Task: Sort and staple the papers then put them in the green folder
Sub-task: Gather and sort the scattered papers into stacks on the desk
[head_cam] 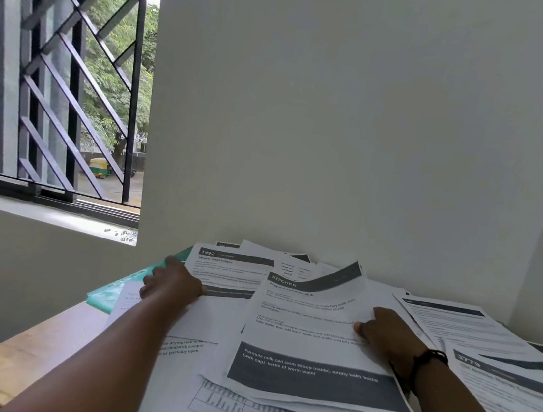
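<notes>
Both hands work the heap: the right hand (390,339) pinches the "KITCHEN" sheet (310,346) by its edge, while the left hand (171,284), fingers curled, rests left of that sheet on loose papers (230,273). Farther left of the sheet the green folder (121,284) lies half-buried, so pulling could slide neighbouring pages off the table (17,366).

Hands (173,282) on papers (321,343) (scattered)

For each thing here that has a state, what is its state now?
left hand: rests on the 1492 sheet
right hand: holds the KITCHEN sheet, top corner curled up
green folder: flat, partly under papers
window: open behind a grille
</notes>
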A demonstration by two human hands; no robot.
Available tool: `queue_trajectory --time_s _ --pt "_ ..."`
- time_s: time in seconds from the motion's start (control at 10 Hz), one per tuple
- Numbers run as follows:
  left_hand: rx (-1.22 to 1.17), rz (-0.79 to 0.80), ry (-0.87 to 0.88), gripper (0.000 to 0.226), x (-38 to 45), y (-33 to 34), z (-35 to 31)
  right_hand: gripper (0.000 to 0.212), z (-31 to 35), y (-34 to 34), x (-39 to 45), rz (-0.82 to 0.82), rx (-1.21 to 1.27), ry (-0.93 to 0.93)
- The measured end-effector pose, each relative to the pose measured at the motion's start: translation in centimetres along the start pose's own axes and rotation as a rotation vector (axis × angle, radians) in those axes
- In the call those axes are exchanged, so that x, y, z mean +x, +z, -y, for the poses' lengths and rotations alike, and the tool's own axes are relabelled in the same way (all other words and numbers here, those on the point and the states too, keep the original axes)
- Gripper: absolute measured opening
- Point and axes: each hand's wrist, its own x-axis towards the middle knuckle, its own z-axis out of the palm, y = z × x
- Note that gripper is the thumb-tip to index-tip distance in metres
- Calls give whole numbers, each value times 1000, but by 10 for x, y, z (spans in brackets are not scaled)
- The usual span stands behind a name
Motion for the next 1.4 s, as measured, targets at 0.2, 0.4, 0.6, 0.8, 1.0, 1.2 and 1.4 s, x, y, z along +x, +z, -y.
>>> queue_trajectory --time_s 0.2,0.4,0.6,0.8,1.0,1.2,1.4 --pt "-392 26 -83 55 6 -9 -5 30 -2 0 3 5 -28 0" --pt "-820 166 -105 46 11 -15 -6 27 -1 -1 2 -6 -14 -32" --pt "-1077 -64 -120 30 12 -23 -6 26 -2 -2 -2 -6 51 -45" --pt "-1308 -418 -244 48 13 -47 -5 28 0 -2 -2 -8 34 -40" --pt "-1443 -322 -260 46 29 -39 -4 30 -1 -2 -3 0 81 -44" --pt "-1076 -26 163 43 23 -21 2 25 -1 -3 -4 10 96 -51" --pt "-602 259 459 17 -13 -2 -18 22 -1 -3 -5 27 129 -62"
